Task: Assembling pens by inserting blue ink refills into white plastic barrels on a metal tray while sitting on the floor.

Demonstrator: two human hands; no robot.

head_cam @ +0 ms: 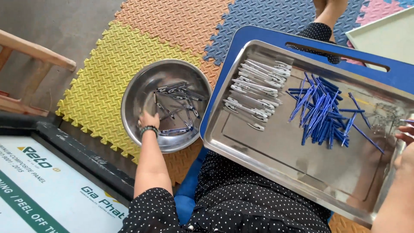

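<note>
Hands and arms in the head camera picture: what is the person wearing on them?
The left hand has a bracelet of small dark beads around its wrist. The forearm is bare, and higher up begins a short black sleeve with tiny white dots, matching the dotted clothing over the lap. The right hand is cut off by the picture's edge; no sleeve, ring or watch shows there.

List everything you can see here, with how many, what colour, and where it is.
Round bowl: one, silver metal, on the foam mats at left.
Dark pen parts: many, grey-black, inside the bowl.
Tray: one, silver metal, on the lap.
White pen barrels: many, white, tray's upper left.
Blue refills: many, blue, tray's middle.
Blue board: one, under the tray.
Foam mats: several; yellow, orange, blue, pink; floor.
Left hand: in the bowl, beaded bracelet on wrist.
Right hand: at the tray's right edge.
</note>
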